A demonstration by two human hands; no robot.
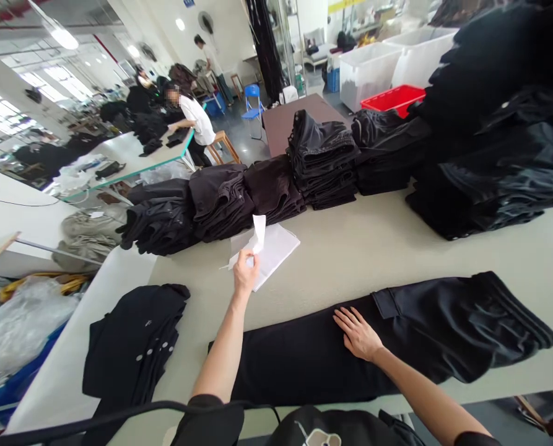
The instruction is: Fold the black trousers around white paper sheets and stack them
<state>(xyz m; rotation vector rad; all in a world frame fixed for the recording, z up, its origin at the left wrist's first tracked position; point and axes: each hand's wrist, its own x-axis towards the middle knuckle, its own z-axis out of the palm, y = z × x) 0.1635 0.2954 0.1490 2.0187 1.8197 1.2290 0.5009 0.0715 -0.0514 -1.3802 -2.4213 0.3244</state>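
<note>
My left hand (246,271) pinches a thin white sheet of paper (259,230), lifted above a stack of white sheets (278,246) on the table. Flat on the folded black trousers (299,353) rests my right hand (358,334), fingers stretched out. The trousers lie across the table in front of me, with the elastic waistband to the right and a pocket flap near my right hand. To the left is a small pile of folded black garments (127,341) with round light buttons or snaps showing along its edge.
Folded dark garment stacks (220,198) line the table's far edge, and taller piles (499,167) rise at the right. A black cable (165,406) crosses low in front. Beyond stand a red crate (392,99), white bins (366,71) and a person (197,121) at another table.
</note>
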